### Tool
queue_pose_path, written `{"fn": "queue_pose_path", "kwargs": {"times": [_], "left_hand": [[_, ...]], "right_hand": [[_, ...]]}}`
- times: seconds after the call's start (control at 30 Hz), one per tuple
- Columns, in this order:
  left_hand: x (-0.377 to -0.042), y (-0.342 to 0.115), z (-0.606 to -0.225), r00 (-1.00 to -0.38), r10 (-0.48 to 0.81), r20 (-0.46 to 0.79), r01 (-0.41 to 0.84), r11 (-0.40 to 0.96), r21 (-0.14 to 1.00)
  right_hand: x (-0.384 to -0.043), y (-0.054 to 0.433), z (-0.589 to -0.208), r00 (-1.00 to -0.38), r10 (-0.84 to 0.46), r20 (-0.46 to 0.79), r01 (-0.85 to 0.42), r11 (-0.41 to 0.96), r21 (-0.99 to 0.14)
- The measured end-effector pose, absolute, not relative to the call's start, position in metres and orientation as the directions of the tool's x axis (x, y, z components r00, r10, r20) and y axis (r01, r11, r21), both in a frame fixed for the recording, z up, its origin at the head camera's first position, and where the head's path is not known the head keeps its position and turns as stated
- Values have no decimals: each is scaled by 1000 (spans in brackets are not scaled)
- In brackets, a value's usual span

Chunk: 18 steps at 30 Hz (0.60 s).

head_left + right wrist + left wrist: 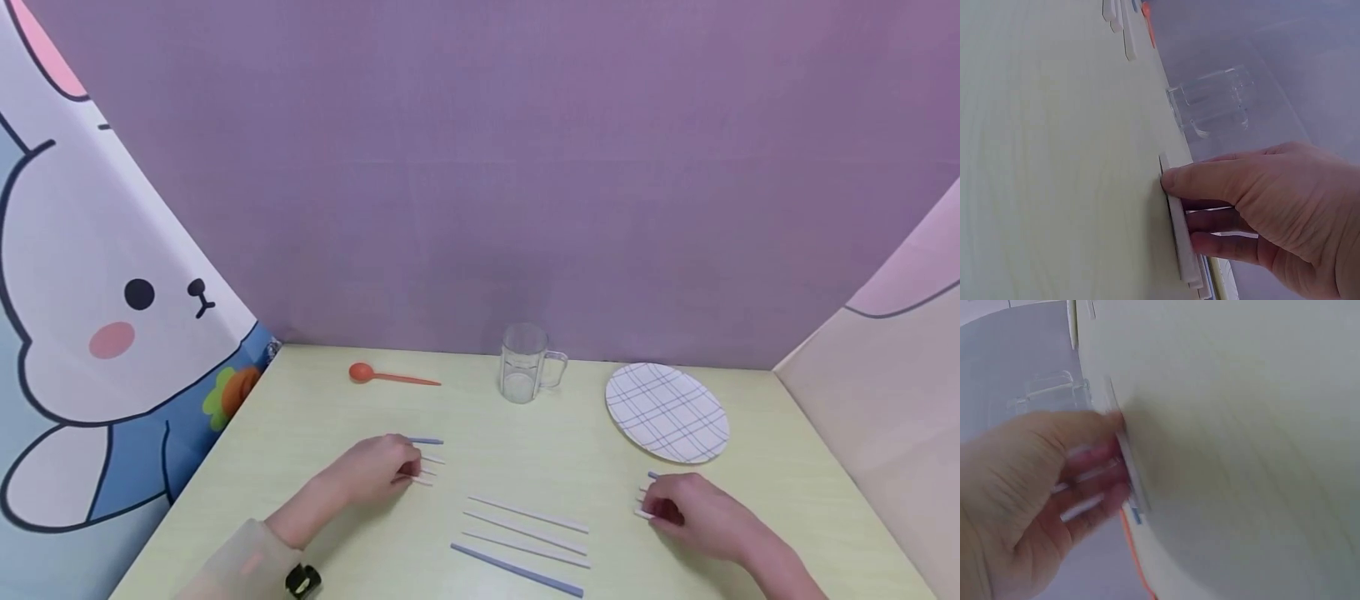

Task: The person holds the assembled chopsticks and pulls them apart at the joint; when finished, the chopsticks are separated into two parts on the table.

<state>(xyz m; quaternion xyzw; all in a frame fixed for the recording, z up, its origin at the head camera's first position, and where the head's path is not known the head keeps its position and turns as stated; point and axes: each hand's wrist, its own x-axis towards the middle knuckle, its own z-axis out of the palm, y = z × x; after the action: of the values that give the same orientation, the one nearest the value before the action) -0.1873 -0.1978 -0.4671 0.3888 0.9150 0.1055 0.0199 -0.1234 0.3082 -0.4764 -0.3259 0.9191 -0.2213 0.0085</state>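
Note:
On the left of the table, my left hand [381, 468] grips a group of chopsticks, with slim ends jutting out to its right, one blue [426, 441] and the others white. Seen from the left wrist, the thumb lies along a white chopstick [1136, 478] and the fingers curl behind it. My right hand [705, 512] pinches another group at the right, near the plate. In the right wrist view its thumb presses on a white chopstick [1183, 247], fingertips on the far side. Between the hands lie several loose chopsticks, white ones [525, 532] and a blue one [517, 570] nearest me.
A clear mug [520, 364] stands at the back middle, handle to the right. Left of it lies an orange spoon [362, 372]. A white plate with blue checked lines [667, 412] is at the back right. Purple cloth [480, 183] hangs behind the table [570, 450].

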Motion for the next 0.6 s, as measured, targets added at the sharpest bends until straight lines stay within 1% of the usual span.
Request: {"fn": "queue_pose_path", "kwargs": {"times": [0.07,0.2,0.3,0.5,0.6], "left_hand": [[-186,-197,-466,-706,705,71,705,689,169],[-181,-189,-459,-714,690,116,700,703,124],[-177,-177,-454,-712,695,101,701,700,135],[-173,-142,-448,-693,720,32,711,676,195],[-172,-123,-448,-671,741,30,730,654,196]], "right_hand": [[-124,308,-476,-787,-604,125,-595,689,-414],[-125,304,-474,-767,-614,187,-631,669,-394],[-127,298,-471,-757,-615,221,-648,659,-383],[-134,276,-463,-762,-619,187,-636,665,-391],[-138,262,-461,-745,-640,191,-654,641,-402]]}}
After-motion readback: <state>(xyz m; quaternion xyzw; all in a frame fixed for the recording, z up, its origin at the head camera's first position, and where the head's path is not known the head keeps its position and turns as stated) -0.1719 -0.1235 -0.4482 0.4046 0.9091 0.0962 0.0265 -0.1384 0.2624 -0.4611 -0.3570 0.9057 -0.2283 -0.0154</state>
